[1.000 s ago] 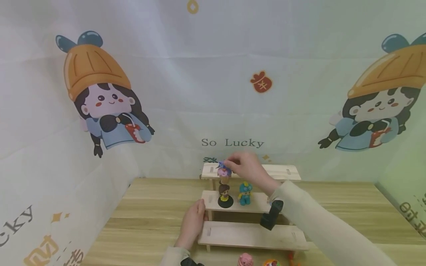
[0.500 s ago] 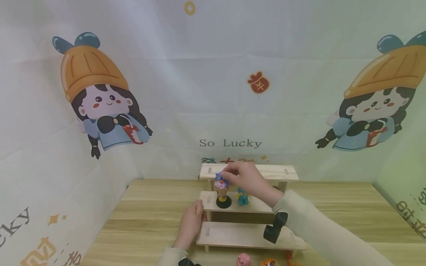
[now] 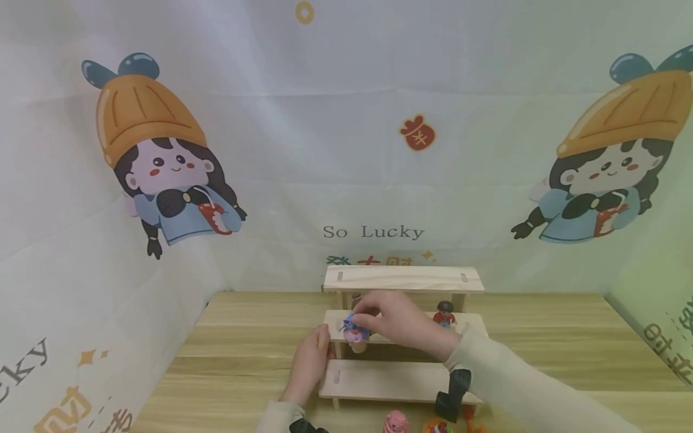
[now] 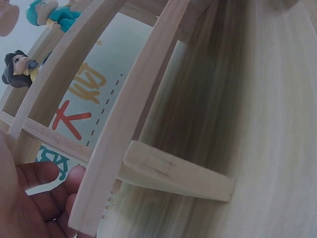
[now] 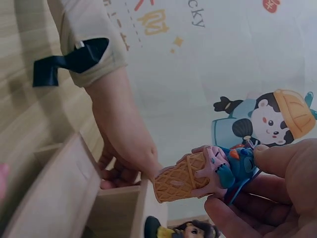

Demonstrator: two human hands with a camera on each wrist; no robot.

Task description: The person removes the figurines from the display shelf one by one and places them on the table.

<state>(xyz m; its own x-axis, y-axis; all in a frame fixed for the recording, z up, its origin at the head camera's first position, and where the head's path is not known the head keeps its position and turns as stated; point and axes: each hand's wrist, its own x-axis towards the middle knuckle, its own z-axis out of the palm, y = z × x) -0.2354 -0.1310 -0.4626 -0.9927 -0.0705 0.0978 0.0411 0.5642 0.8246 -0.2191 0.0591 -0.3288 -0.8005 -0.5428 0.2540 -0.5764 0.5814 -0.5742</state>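
My right hand (image 3: 387, 316) pinches the top of an ice-cream-cone figurine (image 3: 355, 337) with a blue bird-like character and pink cream. In the right wrist view its waffle cone (image 5: 178, 181) points left. The head view shows it in front of the middle tier's left end, above the lowest tier (image 3: 400, 382). My left hand (image 3: 311, 364) grips the left side of the wooden three-tier display stand (image 3: 403, 278). Its fingers (image 4: 62, 191) curl at the stand's side piece. Behind my right hand, the brown-haired doll (image 4: 22, 69) and teal figure (image 4: 54, 17) stand on the middle tier.
A figure in a black hat and red top (image 3: 445, 314) stands on the middle tier's right. In front of the stand are a pink swirled toy (image 3: 397, 421) and a round orange toy (image 3: 437, 427). A printed cloth (image 3: 368, 150) hangs behind the wood-grain table (image 3: 541, 337).
My right hand has brought the cone figurine down and toward me, from level with the top tier to the middle tier's front edge. My left hand keeps its place on the stand.
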